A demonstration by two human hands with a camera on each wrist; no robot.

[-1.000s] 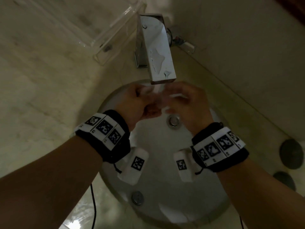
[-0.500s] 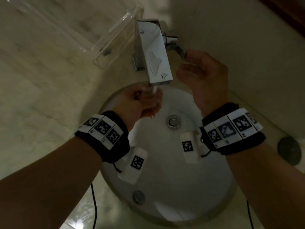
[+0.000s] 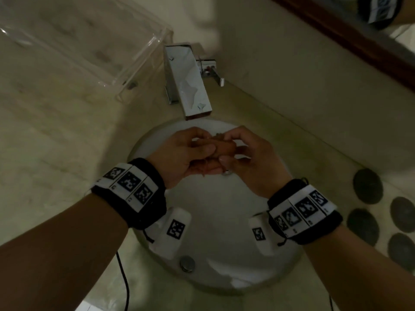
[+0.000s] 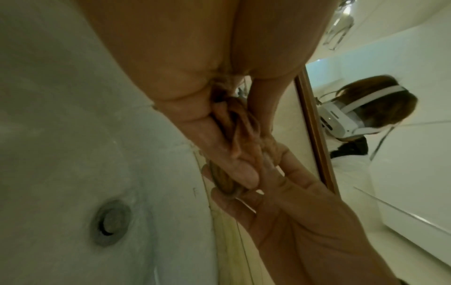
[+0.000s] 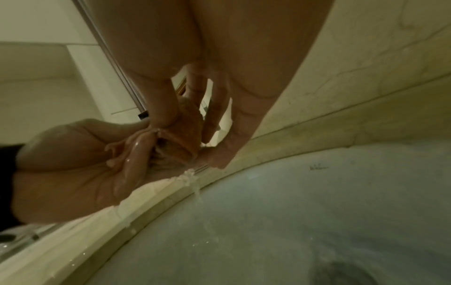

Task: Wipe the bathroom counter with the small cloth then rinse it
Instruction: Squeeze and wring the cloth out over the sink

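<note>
Over the white basin [image 3: 215, 221], just below the tap [image 3: 190, 86], the small cloth [image 3: 225, 145] lies twisted into a short roll running left to right, the left hand [image 3: 179, 158] and right hand [image 3: 253, 162] each gripping one end, ready for wringing.

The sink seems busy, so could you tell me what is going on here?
A person holds a small brown cloth bunched between the left hand and the right hand over the white basin, just below the faucet. Water drips from the cloth into the basin, so it looks like wringing after a rinse.
</note>
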